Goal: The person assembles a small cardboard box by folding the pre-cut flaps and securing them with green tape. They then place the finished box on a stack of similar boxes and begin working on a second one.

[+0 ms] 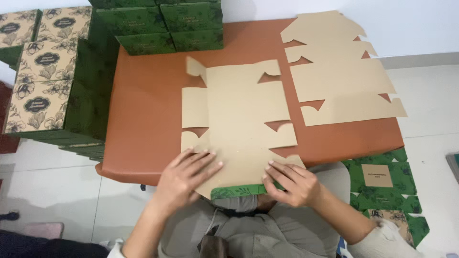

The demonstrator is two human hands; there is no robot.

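Two flat cardboard blanks lay brown side up on the rust-brown table (143, 138): the die-cut blank (239, 119) under my hands and a second flat blank (342, 79) at the far right corner, just beside it. Four assembled green boxes (167, 26) stood stacked in two rows at the table's far edge. At the left, I counted at least four tan-lidded floral boxes (43, 81) in a stack with dark green sides; the lower layers were too hidden to count. More printed green blanks (382, 184) lay on the white floor at my right, overlapping, their number not determinable.

The die-cut blank was plain kraft brown on its upper face, with notched flaps and curved tab cut-outs along both sides. One small flap at its far left corner stood tilted upward. Its near edge was folded over toward me, exposing a narrow strip of the green leaf-printed face. This blank occupied the middle of the table, its near edge overhanging above my lap.

My left hand (184, 177) rested flat, fingers spread, palm down on the near left flap, gripping nothing. My right hand (291, 184) was bent, fingertips pressing the folded near edge, thumb beneath the green strip.
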